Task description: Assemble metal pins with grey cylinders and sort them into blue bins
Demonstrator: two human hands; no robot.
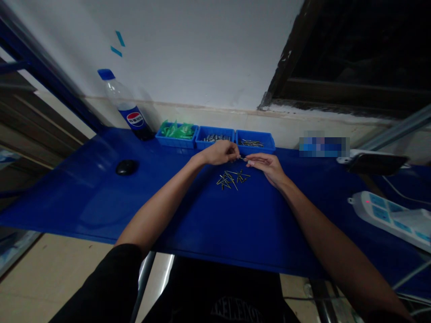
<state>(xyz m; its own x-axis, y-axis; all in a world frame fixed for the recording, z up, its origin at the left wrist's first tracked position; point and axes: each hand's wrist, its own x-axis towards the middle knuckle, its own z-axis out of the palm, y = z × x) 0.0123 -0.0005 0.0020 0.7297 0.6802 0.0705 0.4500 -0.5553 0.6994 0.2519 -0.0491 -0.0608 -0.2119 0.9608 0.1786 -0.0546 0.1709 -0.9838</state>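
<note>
In front of the blue bins my left hand [222, 152] is closed in a pinch, its fingertips meeting those of my right hand [266, 166]. Between them sits a small, slim screw-like metal piece [242, 158], mostly covered by the fingers. Both hands grip it, one from each side. Just below them a loose pile of slim screw-like metal pieces [232, 178] lies on the blue tabletop [215, 220]. Behind my hands stand a bin of small grey metal parts [215, 137] and a bin of long thin metal pieces [251, 142].
A third bin [177, 142] holds green plastic packets. To its left stands a Pepsi bottle [134, 117], with a black mouse [126, 167] nearer me. On the right are a phone [377, 164] on a white stand and a power strip [387, 215]. A wall rises behind.
</note>
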